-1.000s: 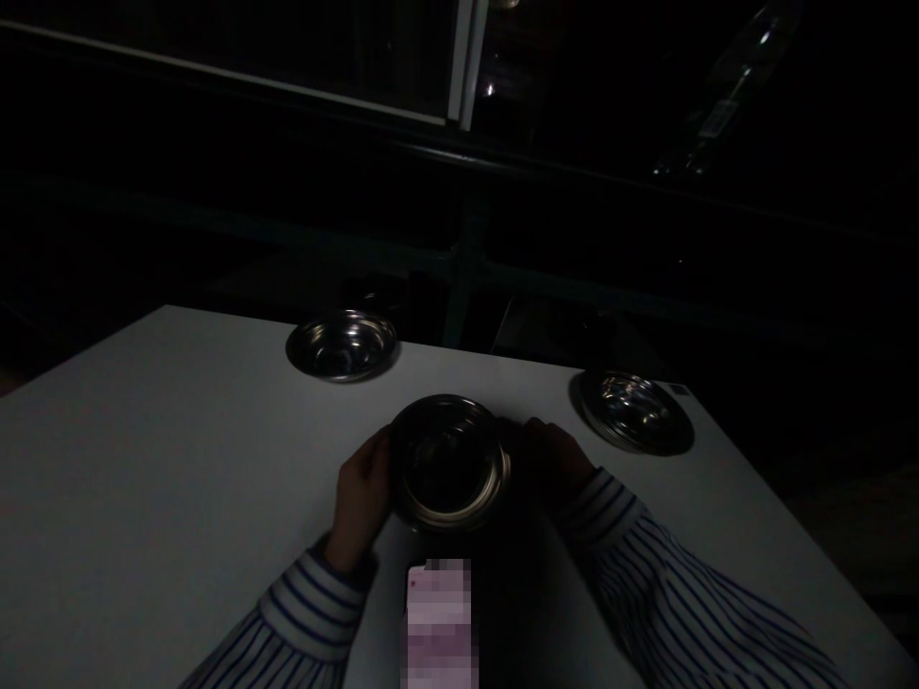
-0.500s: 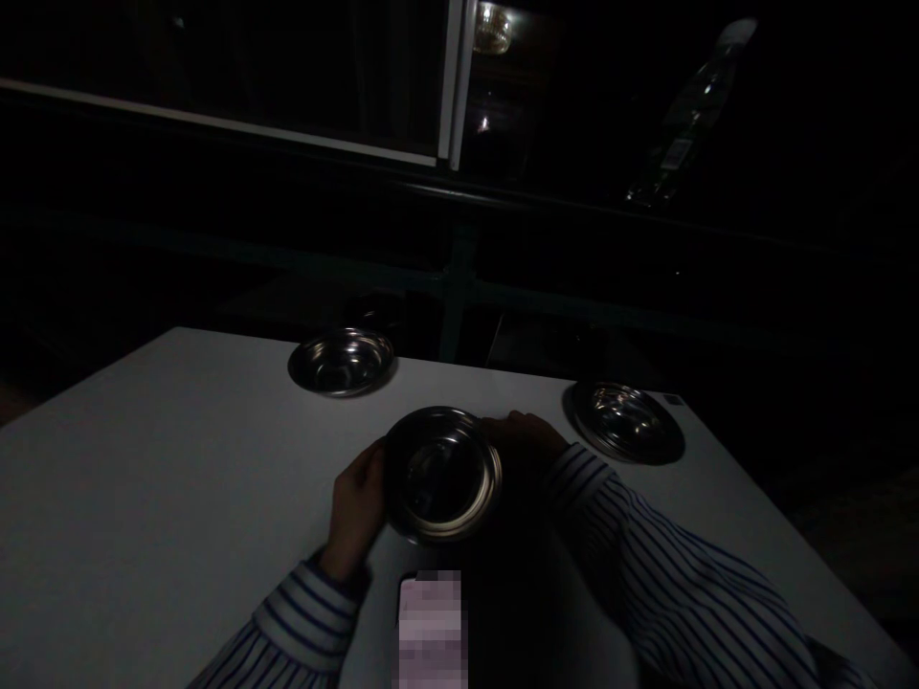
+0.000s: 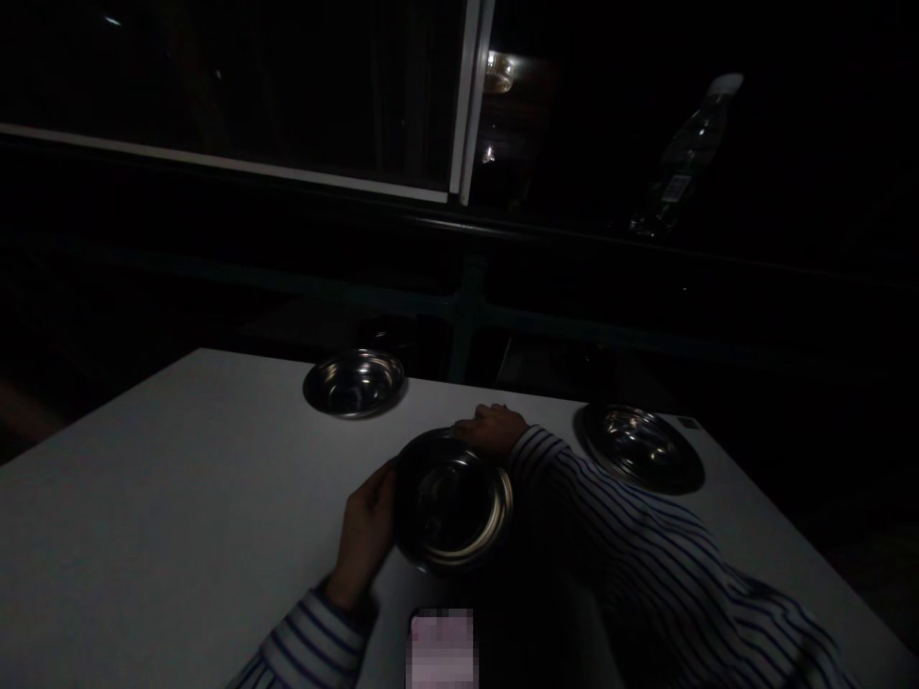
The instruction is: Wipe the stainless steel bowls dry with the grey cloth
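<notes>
A round steel bowl sits on the white table right in front of me. My left hand cups its left rim, fingers curled against the side. My right hand rests on the far rim of the same bowl, the striped sleeve lying across its right side. Two more steel bowls stand farther off: one at the back centre and one at the right. The scene is very dark.
A lit phone lies at the near table edge, just below the bowl. Beyond the table are a dark railing, a white window frame and a plastic bottle on a ledge at the right.
My right hand slid from the bowl's right side round to its far rim. The left hand stayed on the left rim. The view tilted up a little.
</notes>
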{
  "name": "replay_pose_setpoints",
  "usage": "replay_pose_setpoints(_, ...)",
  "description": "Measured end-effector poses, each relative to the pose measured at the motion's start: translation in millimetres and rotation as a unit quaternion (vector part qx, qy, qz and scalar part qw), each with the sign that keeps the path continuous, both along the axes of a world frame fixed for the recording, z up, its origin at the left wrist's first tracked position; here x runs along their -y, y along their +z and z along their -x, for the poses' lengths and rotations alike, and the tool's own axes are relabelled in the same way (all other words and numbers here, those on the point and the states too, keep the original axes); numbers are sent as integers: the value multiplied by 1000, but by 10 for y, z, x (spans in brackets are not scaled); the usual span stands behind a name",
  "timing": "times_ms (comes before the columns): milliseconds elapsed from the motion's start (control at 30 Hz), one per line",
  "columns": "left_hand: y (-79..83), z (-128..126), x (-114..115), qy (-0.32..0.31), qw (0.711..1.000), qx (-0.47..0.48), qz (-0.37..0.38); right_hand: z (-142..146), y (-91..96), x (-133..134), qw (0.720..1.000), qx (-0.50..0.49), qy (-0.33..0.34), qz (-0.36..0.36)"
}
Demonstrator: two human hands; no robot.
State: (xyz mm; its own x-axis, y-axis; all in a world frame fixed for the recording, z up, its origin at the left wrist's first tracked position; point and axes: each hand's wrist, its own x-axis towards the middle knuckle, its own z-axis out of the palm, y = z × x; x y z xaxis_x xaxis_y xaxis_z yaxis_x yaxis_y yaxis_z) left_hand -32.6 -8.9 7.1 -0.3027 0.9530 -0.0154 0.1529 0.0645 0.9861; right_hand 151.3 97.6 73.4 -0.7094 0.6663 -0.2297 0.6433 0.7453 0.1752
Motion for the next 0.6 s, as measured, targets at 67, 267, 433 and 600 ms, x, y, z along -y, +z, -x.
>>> replay_pose_setpoints(67, 12, -6, 2, 8, 1000, 0, 0, 21, 6, -10, 1000, 1, 8, -3)
replay_pose_setpoints(267, 29, -29, 8, 30, 999, -8, 13, -267, 8, 111, 1000, 15, -9, 10)
replay_pose_setpoints(433, 24, -20, 16, 28, 999, -11, 21, -416, -19, 143, 999, 20, -15, 22)
replay_pose_setpoints(600, 6, 0, 2, -2, 1000, 20, 19, -217, 22, 33, 999, 33, 5, 14)
